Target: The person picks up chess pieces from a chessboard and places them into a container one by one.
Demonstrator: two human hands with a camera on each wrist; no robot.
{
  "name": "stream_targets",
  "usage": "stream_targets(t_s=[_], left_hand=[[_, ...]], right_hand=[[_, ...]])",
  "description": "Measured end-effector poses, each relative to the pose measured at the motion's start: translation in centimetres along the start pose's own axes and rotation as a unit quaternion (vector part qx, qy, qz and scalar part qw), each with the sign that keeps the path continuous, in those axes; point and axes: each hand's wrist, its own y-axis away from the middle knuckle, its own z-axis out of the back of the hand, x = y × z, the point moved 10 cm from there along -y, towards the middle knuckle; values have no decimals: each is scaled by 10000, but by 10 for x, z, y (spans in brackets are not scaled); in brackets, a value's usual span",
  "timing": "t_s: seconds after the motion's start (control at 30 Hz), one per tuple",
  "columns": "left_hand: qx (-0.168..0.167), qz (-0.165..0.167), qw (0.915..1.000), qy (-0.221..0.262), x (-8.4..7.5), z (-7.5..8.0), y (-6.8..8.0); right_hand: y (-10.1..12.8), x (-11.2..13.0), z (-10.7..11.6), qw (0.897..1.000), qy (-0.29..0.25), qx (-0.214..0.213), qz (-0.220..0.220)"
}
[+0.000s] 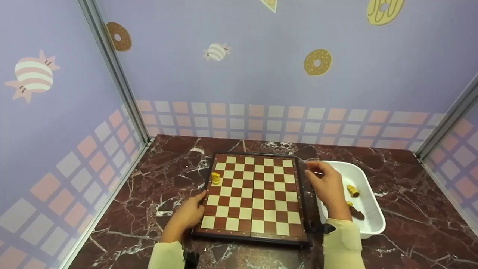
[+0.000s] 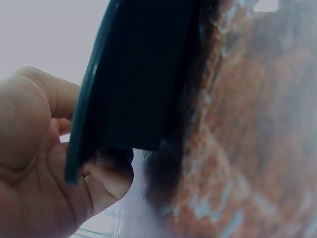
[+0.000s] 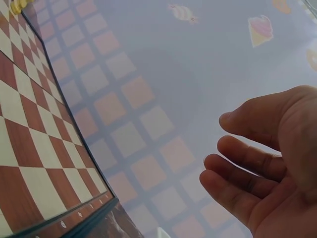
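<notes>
A brown-and-cream chessboard (image 1: 257,194) with a dark rim lies flat on the table. One yellow chess piece (image 1: 215,178), shaped like a knight, stands near its left edge. My left hand (image 1: 186,213) grips that edge; the left wrist view has the thumb on one side of the dark rim (image 2: 133,74) and fingers on the other. My right hand (image 1: 326,185) hovers between the board and a white tray (image 1: 377,216), over the tray's left side. Its fingers are loosely bent, with nothing between them in the right wrist view.
Inside the tray lie a yellow chess piece (image 1: 352,191) and a dark brown piece (image 1: 357,213), with another bit of yellow partly hidden by my right wrist. The tabletop (image 1: 123,224) is dark red marble pattern. Purple patterned walls (image 1: 261,74) close in the back and sides.
</notes>
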Motion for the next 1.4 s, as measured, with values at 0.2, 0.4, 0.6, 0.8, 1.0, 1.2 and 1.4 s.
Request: stream_targets(t_s=[0.2,0.4,0.6,0.8,1.0,1.2,1.4], left_hand=[[-17,-17,10000,35,0,0,0],[7,0,10000,38,1,0,0],[88,-13,10000,18,0,0,1],[37,-37,10000,2,-1,1,1],[92,34,9999,79,0,0,2],[78,-18,9999,84,0,-1,1],[23,-78,10000,19,-1,0,1]], right_hand=[[2,8,-13,9996,-22,166,209],[5,16,-23,9988,-88,183,450],[11,29,-40,9963,12,369,782],[15,35,-54,9953,30,509,826],[20,42,-65,9935,120,684,902],[25,53,-77,9888,-204,789,1250],[27,62,-87,9872,-38,842,1354]])
